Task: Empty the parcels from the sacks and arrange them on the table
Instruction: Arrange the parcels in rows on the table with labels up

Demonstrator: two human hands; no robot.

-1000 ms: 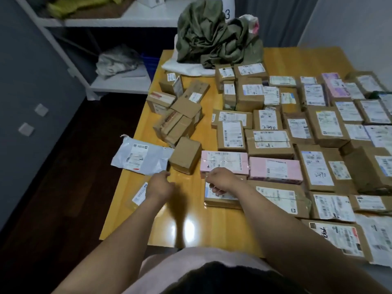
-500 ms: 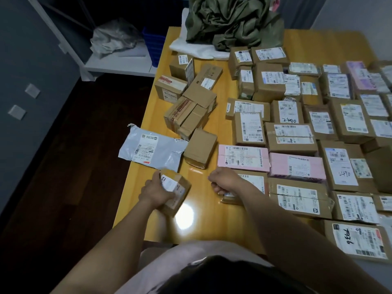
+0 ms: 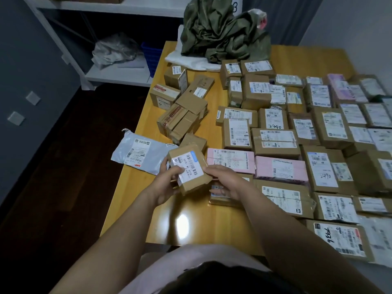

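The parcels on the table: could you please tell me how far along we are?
Done: labelled parcels lie in rows on the table; the green sack sits crumpled. In hand: left hand and right hand hold a small brown box. Left: the jumbled heap of boxes and the overhanging grey mailer.

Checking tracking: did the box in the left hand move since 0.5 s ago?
Yes. The box moved right and up, closing on the pink parcel.
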